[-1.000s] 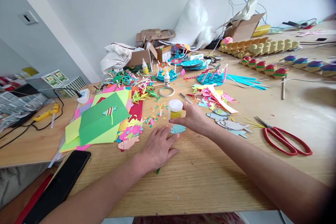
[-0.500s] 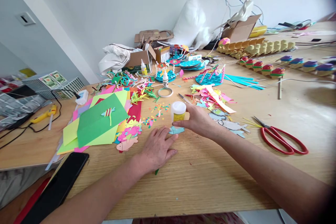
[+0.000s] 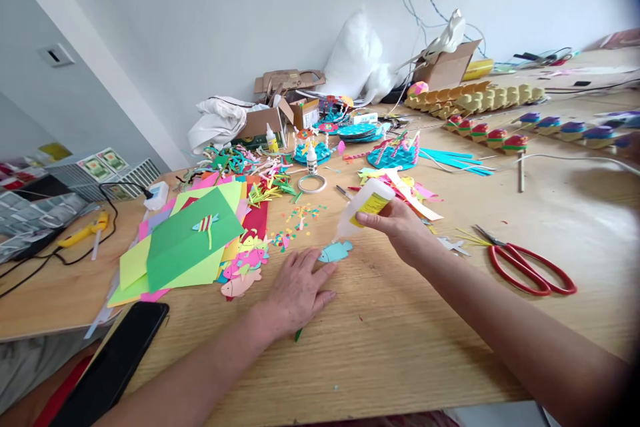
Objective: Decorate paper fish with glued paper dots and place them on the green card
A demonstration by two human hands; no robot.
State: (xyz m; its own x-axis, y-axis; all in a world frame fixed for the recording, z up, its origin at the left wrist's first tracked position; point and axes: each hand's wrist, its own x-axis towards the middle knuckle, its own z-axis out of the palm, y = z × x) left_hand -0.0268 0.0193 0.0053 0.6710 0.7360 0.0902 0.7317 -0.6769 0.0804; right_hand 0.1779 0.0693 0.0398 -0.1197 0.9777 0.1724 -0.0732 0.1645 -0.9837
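My right hand [image 3: 403, 227] grips a white glue bottle [image 3: 363, 205] with a yellow label, tilted so its nozzle points down at a small blue paper fish [image 3: 335, 252] lying on the wooden table [image 3: 400, 340]. My left hand [image 3: 296, 293] lies flat on the table, fingers stretched, with its fingertips at the left edge of the blue fish. To the left lie more paper fish in pink and orange [image 3: 243, 273] beside a green sheet [image 3: 187, 237] that carries a striped fish cut-out.
Red-handled scissors [image 3: 527, 265] lie to the right. A black phone [image 3: 113, 367] sits at the near left edge. Coloured paper scraps, a tape ring [image 3: 313, 183], small glue bottles, boxes and painted egg-carton pieces crowd the back. A yellow tool with cable [image 3: 85, 230] lies left.
My right hand has lifted the glue bottle off the table and tipped it nozzle-down over the blue fish. My left hand has stayed flat by the fish.
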